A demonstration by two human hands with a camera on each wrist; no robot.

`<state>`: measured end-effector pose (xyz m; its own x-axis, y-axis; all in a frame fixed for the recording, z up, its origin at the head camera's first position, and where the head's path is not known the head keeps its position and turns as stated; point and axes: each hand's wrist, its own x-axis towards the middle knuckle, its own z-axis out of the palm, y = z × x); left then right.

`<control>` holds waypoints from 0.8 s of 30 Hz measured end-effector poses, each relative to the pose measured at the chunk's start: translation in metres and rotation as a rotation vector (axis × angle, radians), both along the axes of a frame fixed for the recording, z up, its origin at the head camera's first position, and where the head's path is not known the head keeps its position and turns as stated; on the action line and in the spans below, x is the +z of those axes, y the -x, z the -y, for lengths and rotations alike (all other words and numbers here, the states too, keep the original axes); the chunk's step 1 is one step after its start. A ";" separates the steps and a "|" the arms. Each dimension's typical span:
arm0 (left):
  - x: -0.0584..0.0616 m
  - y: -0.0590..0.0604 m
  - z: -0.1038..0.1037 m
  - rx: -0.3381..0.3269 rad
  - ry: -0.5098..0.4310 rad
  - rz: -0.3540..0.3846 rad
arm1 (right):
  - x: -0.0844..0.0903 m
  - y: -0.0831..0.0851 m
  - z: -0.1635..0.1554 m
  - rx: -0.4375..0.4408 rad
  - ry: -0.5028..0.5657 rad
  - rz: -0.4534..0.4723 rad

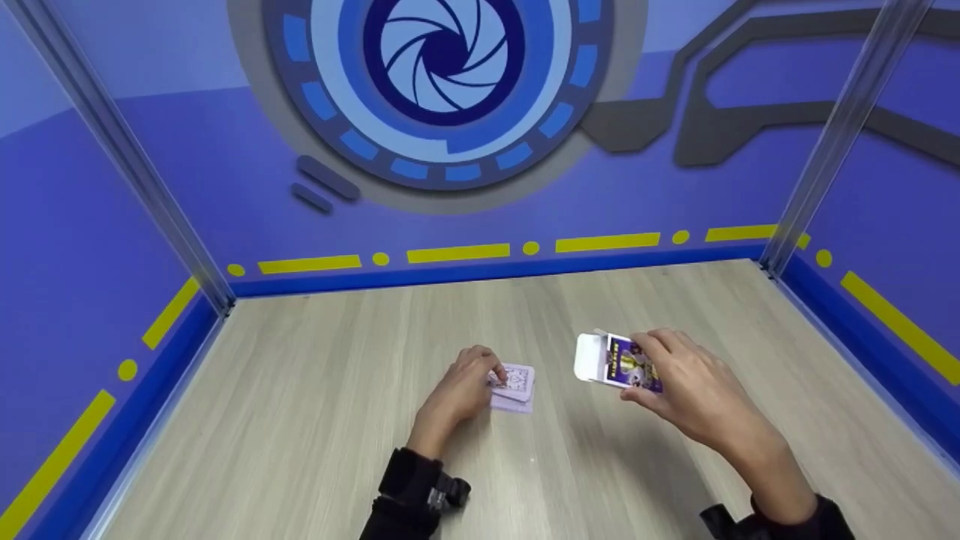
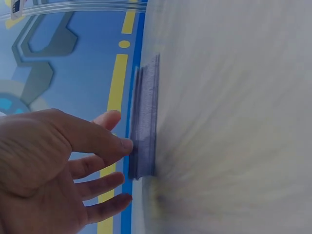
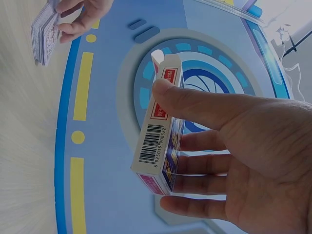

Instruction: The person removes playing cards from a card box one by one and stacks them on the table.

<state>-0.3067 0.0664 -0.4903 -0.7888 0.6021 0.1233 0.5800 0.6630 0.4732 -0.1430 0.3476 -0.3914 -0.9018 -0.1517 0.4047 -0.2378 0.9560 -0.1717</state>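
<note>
A lilac-backed deck of cards [image 1: 516, 391] lies on the wooden table [image 1: 315, 390]. My left hand [image 1: 495, 377] pinches its left edge with thumb and fingertips, and the top cards sit slightly askew. In the left wrist view the thumb of my left hand [image 2: 119, 131] meets the side of the blurred deck [image 2: 145, 122]. My right hand [image 1: 637, 371] holds a purple card box [image 1: 619, 361] above the table, its white flap [image 1: 589, 358] open toward the deck. The right wrist view shows the box [image 3: 152, 139] gripped between thumb and fingers, barcode side out, with the deck [image 3: 43, 36] at top left.
Blue walls with yellow dashes close in the table on the left, the back and the right. A metal post [image 1: 832, 142] stands in the far right corner and another post [image 1: 127, 165] in the far left. Bare wood lies around both hands.
</note>
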 end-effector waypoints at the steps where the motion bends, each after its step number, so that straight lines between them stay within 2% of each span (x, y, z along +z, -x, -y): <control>1: 0.003 0.000 0.000 0.008 -0.009 0.007 | 0.000 0.000 0.000 0.000 0.000 0.001; 6: 0.019 -0.006 -0.004 0.054 -0.101 -0.018 | 0.001 0.000 0.001 0.003 0.008 0.002; 10: 0.038 -0.019 -0.012 0.071 -0.240 -0.058 | 0.001 0.000 0.002 0.006 0.018 -0.001; 13: 0.054 -0.032 -0.019 0.041 -0.396 -0.071 | 0.002 0.000 0.002 0.004 0.022 -0.008; 15: 0.063 -0.042 -0.025 -0.003 -0.499 -0.070 | 0.002 0.000 0.003 0.003 0.022 -0.016; 18: 0.074 -0.058 -0.033 -0.070 -0.609 -0.033 | 0.002 0.000 0.005 0.009 0.018 -0.026; 21: 0.081 -0.073 -0.040 -0.113 -0.660 0.033 | 0.002 0.000 0.008 0.019 0.013 -0.026; 24: 0.083 -0.082 -0.046 -0.130 -0.696 0.119 | 0.001 0.000 0.011 0.028 0.010 -0.023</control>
